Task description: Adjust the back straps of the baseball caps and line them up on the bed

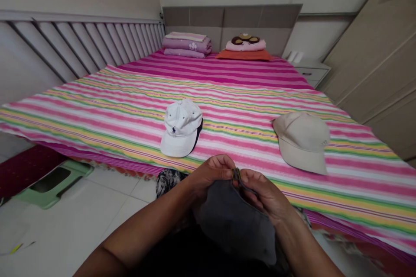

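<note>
Both hands hold a dark grey cap point(227, 218) low in front of me, at the near edge of the bed. My left hand point(211, 175) and my right hand point(264, 192) pinch its back strap and small metal buckle point(236, 174) between thumbs and fingers. A white cap point(181, 126) with a small dark logo lies on the striped bedsheet point(130, 108) just beyond my left hand. Farther right on the sheet rests a beige cap point(303, 140).
Folded purple blankets point(186, 44) and a pillow stack point(246, 47) sit by the headboard. A slatted rail point(97, 43) runs along the bed's left side. A wardrobe point(380, 52) and nightstand point(312, 71) stand right. On the tiled floor, left, is a green stool point(53, 181).
</note>
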Demonstrator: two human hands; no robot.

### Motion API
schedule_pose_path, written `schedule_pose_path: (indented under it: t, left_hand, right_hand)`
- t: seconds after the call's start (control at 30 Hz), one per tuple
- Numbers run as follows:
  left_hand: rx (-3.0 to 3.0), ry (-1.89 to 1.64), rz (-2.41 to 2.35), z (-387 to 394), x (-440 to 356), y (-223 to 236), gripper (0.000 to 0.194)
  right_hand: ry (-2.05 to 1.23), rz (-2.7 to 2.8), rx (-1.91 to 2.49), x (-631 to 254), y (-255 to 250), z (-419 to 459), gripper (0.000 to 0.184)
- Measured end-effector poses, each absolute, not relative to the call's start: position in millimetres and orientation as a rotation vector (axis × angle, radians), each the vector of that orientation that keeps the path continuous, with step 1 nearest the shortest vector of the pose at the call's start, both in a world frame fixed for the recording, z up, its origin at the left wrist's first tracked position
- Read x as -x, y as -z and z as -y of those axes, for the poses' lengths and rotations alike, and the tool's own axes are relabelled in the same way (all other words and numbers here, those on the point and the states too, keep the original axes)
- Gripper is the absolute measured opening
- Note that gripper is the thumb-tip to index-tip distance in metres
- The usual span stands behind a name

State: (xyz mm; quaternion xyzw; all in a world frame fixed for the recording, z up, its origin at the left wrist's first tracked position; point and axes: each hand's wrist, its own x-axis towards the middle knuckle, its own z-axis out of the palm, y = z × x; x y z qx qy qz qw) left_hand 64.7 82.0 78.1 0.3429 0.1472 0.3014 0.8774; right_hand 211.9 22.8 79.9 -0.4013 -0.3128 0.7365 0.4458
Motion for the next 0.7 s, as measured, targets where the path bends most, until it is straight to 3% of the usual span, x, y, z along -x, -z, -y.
schedule_pose_path:
  t: [0.7]
  left_hand:
    - [-0.743, -0.545, -0.427, -83.2, -62.2, -71.0, 0.026]
  right_hand:
    - [-1.583, 0.999, 1.013, -216.9, -88.3, -22.9, 0.024]
